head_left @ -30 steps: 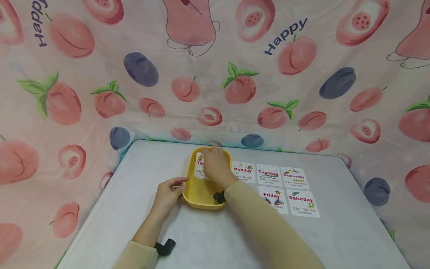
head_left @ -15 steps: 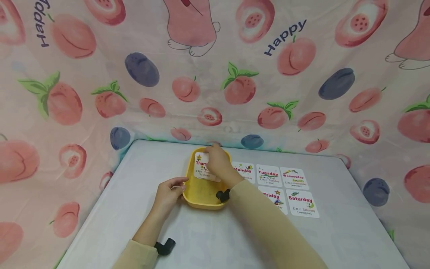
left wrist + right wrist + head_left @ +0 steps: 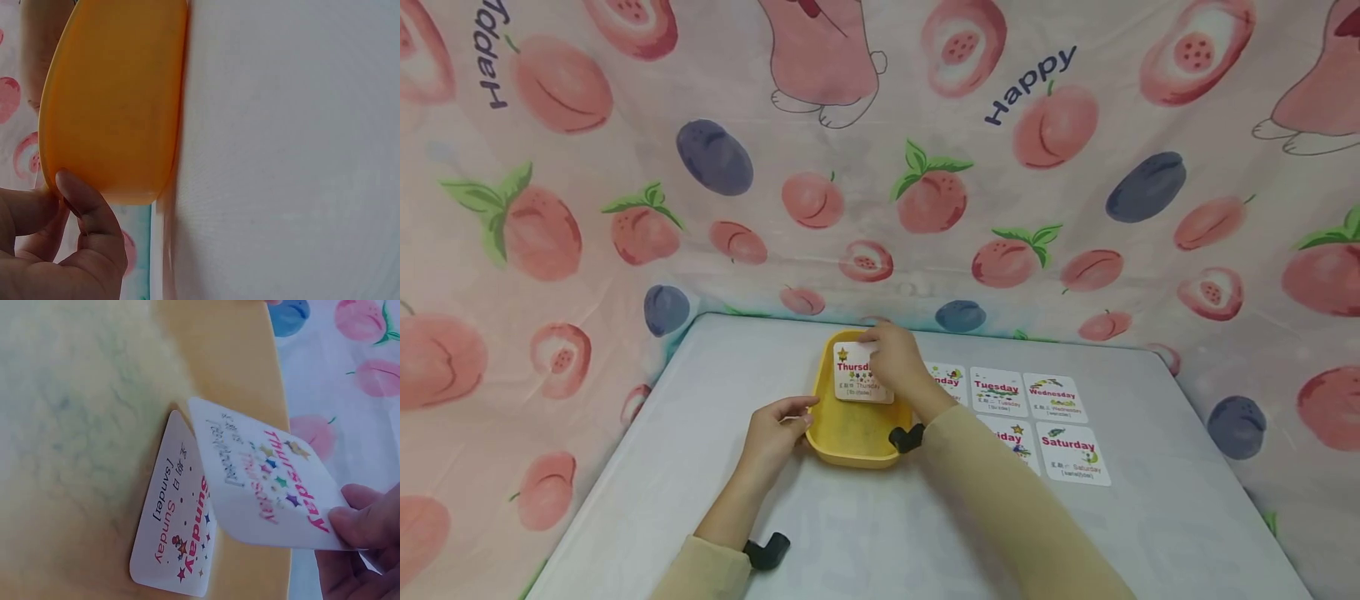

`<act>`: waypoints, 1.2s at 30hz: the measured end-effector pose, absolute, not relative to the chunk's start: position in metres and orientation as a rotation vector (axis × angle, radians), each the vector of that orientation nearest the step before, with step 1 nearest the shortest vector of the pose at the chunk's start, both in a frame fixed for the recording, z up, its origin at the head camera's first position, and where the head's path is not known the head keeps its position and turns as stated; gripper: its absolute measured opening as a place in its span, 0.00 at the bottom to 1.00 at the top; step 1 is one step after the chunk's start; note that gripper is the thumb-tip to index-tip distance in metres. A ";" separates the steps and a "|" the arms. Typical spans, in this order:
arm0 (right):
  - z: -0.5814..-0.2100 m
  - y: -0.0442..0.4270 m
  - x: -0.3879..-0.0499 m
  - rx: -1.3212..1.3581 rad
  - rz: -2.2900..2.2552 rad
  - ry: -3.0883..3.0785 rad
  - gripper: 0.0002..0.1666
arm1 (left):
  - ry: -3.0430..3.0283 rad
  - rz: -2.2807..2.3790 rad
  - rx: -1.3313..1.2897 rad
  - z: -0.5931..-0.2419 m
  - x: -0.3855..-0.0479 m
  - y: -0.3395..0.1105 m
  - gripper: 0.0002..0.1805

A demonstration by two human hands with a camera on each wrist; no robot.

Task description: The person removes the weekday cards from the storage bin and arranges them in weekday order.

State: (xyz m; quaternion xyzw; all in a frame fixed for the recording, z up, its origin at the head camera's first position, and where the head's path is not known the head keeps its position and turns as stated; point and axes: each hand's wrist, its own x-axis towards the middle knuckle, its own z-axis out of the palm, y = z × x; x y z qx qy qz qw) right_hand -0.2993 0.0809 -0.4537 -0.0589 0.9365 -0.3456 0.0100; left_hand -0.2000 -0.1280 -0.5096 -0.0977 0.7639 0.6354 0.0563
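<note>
At the near left side of a yellow tray (image 3: 850,437), my left hand (image 3: 772,432) pinches the rim between thumb and fingers; the left wrist view shows the thumb against the tray's outer wall (image 3: 115,106). My right hand (image 3: 897,360) pinches a white Thursday card (image 3: 853,372) by its edge, over the far part of the tray. In the right wrist view this card (image 3: 262,481) is tilted, thumb on its printed face. Below and partly behind it, a Sunday card (image 3: 172,519) lies in the tray.
Right of the tray, cards lie in two rows on the white table (image 3: 1157,533): Monday (image 3: 951,382), half covered by the right arm, Tuesday (image 3: 997,392), Wednesday (image 3: 1056,397), Friday (image 3: 1018,440) and Saturday (image 3: 1073,454). A fruit-patterned cloth (image 3: 865,150) hangs behind.
The right hand has shifted right, uncovering more of the Thursday card and covering more of Monday. My left hand keeps its hold on the tray, which has stayed in place.
</note>
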 end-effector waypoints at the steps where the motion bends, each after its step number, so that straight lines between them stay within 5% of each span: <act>1: -0.453 0.082 -0.299 -0.169 -1.105 2.912 0.27 | 2.316 1.928 -0.298 -0.510 -0.200 -0.128 0.18; 36: -0.424 0.162 -0.249 -0.133 -1.323 2.894 0.24 | 2.321 1.922 -0.308 -0.508 -0.199 -0.129 0.18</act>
